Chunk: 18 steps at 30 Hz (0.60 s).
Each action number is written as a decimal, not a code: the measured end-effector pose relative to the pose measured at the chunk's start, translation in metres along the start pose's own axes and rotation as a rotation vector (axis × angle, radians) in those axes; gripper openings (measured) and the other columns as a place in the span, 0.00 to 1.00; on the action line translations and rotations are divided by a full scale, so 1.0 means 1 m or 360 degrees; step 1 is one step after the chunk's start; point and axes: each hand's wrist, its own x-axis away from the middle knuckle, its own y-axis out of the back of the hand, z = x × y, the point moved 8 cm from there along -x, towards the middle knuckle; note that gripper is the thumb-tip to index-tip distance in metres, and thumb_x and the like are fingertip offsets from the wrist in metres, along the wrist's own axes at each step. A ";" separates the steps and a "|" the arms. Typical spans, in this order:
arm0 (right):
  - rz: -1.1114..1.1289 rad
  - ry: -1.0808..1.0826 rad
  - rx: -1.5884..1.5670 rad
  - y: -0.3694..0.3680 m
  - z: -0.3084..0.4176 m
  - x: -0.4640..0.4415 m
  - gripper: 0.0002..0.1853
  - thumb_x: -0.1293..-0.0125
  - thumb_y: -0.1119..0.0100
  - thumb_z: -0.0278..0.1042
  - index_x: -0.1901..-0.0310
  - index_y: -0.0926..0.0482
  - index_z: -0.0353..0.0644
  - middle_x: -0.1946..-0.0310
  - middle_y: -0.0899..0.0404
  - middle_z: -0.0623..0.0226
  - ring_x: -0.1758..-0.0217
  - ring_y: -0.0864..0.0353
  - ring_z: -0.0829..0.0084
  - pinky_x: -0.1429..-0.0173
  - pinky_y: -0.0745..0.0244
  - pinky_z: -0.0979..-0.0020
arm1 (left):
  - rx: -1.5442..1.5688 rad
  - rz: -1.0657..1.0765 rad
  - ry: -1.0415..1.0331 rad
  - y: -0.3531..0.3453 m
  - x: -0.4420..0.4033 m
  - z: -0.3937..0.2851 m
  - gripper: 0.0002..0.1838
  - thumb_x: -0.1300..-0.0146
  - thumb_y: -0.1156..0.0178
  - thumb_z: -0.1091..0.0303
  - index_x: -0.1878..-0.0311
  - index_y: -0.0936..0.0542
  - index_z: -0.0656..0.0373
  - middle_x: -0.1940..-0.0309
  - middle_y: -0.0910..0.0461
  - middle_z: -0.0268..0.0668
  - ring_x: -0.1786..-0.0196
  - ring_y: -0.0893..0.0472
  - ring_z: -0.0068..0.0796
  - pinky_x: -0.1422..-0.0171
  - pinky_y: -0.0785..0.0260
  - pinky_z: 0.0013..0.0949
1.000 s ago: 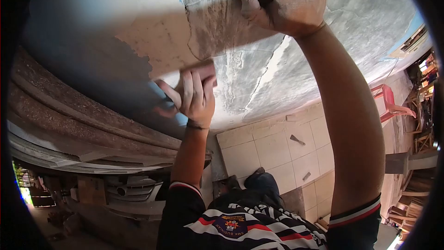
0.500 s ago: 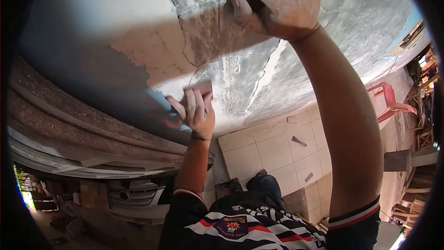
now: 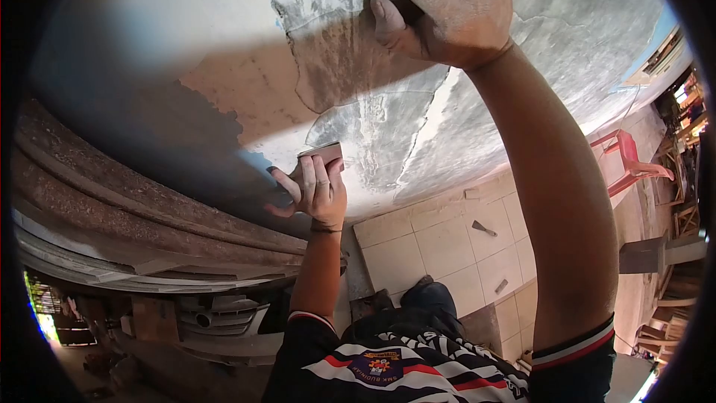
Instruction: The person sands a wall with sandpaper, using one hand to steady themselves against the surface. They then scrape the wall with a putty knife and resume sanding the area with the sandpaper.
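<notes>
My left hand (image 3: 319, 195) is closed around a folded piece of sandpaper (image 3: 328, 153), brownish and flat. It is against the lower part of the worn wall (image 3: 373, 134), with two fingers stretched out to the left. Higher up, my right hand (image 3: 455, 19) lies with fingers spread on the wall, partly cut off by the top of the view; its palm side is hidden. Around both hands the wall shows grey patches, long cracks and peeling blue paint (image 3: 257, 160).
A scraper (image 3: 483, 228) and a smaller flat piece (image 3: 500, 285) lie on the tiled floor (image 3: 440, 246). A red plastic chair (image 3: 634, 168) stands at the right. Long brown boards or ledges (image 3: 134, 186) run along the left, above a car bumper (image 3: 224, 317).
My left hand and the sandpaper have shifted slightly downward on the wall. My right hand stays in nearly the same place.
</notes>
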 end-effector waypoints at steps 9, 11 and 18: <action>-0.0010 -0.0036 0.0017 0.000 -0.001 0.001 0.20 0.34 0.62 0.47 0.48 0.23 0.57 0.45 0.26 0.65 0.38 0.30 0.65 0.31 0.50 0.57 | 0.0047 -0.0144 0.0066 0.010 -0.062 -0.009 0.22 0.47 0.34 0.57 0.50 0.24 0.53 0.43 0.26 0.29 0.29 0.48 0.54 0.35 0.82 0.63; 0.0026 -0.0124 -0.0038 0.000 0.001 0.001 0.19 0.34 0.62 0.46 0.47 0.23 0.57 0.45 0.26 0.66 0.38 0.30 0.65 0.31 0.50 0.57 | -0.0003 -0.0011 0.0112 0.004 -0.026 -0.005 0.23 0.47 0.35 0.56 0.50 0.25 0.52 0.43 0.26 0.29 0.30 0.47 0.53 0.35 0.80 0.64; -0.0107 0.0019 0.0043 -0.003 -0.002 0.004 0.19 0.35 0.61 0.43 0.47 0.24 0.58 0.45 0.26 0.66 0.38 0.30 0.66 0.31 0.50 0.56 | -0.0003 0.0009 -0.0046 0.001 -0.002 -0.007 0.24 0.46 0.35 0.55 0.47 0.27 0.50 0.43 0.27 0.26 0.30 0.45 0.52 0.35 0.77 0.64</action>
